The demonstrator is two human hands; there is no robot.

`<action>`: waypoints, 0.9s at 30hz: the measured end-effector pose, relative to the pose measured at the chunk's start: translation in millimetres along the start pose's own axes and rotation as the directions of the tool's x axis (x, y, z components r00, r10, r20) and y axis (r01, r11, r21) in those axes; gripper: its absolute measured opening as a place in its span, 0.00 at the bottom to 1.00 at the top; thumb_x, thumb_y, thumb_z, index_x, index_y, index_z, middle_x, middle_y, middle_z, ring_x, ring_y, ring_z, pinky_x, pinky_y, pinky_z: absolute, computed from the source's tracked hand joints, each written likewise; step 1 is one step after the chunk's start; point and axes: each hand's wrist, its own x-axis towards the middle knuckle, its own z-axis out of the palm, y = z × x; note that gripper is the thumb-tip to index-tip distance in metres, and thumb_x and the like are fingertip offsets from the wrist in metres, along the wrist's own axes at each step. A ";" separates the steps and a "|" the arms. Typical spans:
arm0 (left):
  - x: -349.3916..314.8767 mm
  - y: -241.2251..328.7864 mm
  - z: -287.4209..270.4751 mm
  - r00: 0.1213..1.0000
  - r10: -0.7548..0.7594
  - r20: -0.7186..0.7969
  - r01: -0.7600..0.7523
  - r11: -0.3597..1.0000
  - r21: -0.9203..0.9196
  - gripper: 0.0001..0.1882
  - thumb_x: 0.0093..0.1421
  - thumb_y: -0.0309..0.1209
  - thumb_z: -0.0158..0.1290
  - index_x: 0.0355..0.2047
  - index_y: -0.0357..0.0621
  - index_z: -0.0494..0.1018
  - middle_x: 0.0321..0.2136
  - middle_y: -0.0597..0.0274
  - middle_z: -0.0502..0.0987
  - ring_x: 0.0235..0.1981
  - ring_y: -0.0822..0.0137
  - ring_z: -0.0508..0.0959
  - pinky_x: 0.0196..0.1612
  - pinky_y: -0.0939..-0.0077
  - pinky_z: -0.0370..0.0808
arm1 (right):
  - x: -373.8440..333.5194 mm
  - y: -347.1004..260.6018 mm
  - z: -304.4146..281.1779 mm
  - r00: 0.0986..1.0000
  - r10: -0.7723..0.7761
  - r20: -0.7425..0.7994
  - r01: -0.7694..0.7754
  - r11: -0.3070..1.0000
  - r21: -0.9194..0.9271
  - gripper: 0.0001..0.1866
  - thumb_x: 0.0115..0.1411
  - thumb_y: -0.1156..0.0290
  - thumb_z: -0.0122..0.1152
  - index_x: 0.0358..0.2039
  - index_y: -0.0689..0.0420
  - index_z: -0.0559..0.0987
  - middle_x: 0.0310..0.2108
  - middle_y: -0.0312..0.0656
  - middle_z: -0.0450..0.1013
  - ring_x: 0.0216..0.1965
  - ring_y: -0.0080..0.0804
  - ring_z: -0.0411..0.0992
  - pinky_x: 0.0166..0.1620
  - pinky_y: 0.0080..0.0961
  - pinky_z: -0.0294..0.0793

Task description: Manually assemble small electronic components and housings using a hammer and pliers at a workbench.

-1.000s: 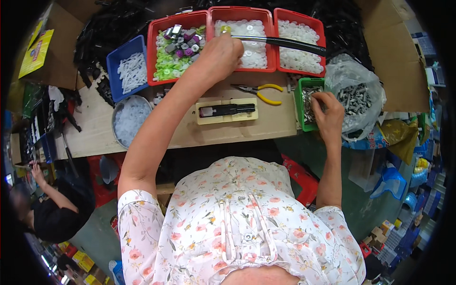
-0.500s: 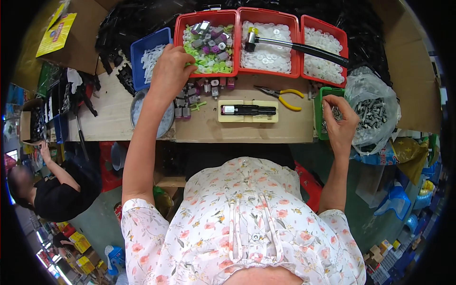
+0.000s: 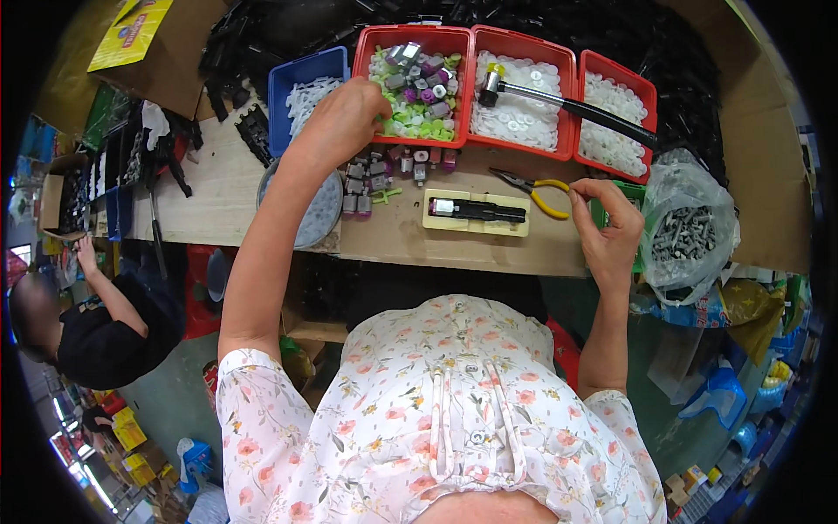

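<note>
My left hand (image 3: 342, 120) reaches over the left rim of a red bin (image 3: 463, 131) filled with light green plastic pieces (image 3: 417, 122) and grey-and-purple motor-like parts (image 3: 428, 86). Its fingers curl together at the green pieces; whatever is between them is hidden. My right hand (image 3: 611, 229) is closed in a pinch above the table's front, beside the yellow-handled pliers (image 3: 548, 194). What it pinches is too small to make out. Between my hands, a cream fixture block (image 3: 434, 223) holds a black elongated part (image 3: 489, 210) with a silver-and-purple piece at its left end.
A hammer (image 3: 567, 106) lies across two red bins of white pieces (image 3: 515, 127). Left stand a blue bin (image 3: 278, 96) and a round dish (image 3: 319, 218). A green box (image 3: 630, 194) and a clear bag of metal pieces (image 3: 685, 231) are at right. Another person (image 3: 113, 332) works far left.
My right hand has moved left from the green box toward the pliers, still pinched. My left hand stays at the bin of green pieces. The whole view has shifted slightly.
</note>
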 end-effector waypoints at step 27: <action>-55.9 127.4 42.8 0.820 -0.557 0.133 0.081 -0.118 -0.990 0.09 0.62 0.27 0.59 0.39 0.32 0.80 0.30 0.56 0.83 0.26 0.70 0.82 0.29 0.82 0.75 | 4.4 -41.6 77.5 0.992 -0.122 -0.020 0.114 0.843 0.526 0.07 0.55 0.87 0.64 0.36 0.67 0.81 0.38 0.47 0.80 0.41 0.34 0.78 0.46 0.25 0.75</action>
